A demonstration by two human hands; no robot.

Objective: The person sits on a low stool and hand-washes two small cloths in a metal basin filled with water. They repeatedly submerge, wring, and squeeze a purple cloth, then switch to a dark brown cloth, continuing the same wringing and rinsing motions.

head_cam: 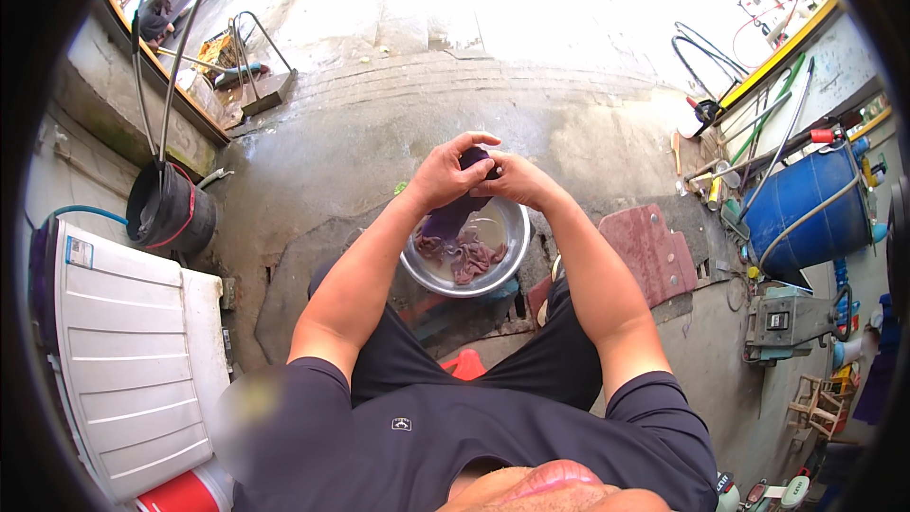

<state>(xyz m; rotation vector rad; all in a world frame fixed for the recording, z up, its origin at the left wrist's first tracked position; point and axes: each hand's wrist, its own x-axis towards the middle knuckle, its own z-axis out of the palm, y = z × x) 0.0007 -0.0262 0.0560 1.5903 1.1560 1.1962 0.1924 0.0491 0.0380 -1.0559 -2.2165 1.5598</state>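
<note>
Both of my hands meet above a round metal basin (pixel 525 256) standing on the ground between my legs. My left hand (pixel 451 171) grips a dark purple cloth (pixel 455 217), its thumb and fingers around the upper part. From the other side my right hand (pixel 512 179) holds the same cloth, its fingertips close to the left thumb. The cloth hangs down into the basin, where cloudy water lies. A wet brownish-pink cloth (pixel 473 259) is bunched in that water. Part of the purple cloth is hidden by my fingers.
A red mat (pixel 643 256) lies right of the basin. Farther right are a blue plastic barrel (pixel 810 206) and long-handled tools. To the left stand a black bucket (pixel 195 217) and a white ribbed plastic lid or panel (pixel 128 355). A metal dustpan (pixel 269 94) is at the upper left.
</note>
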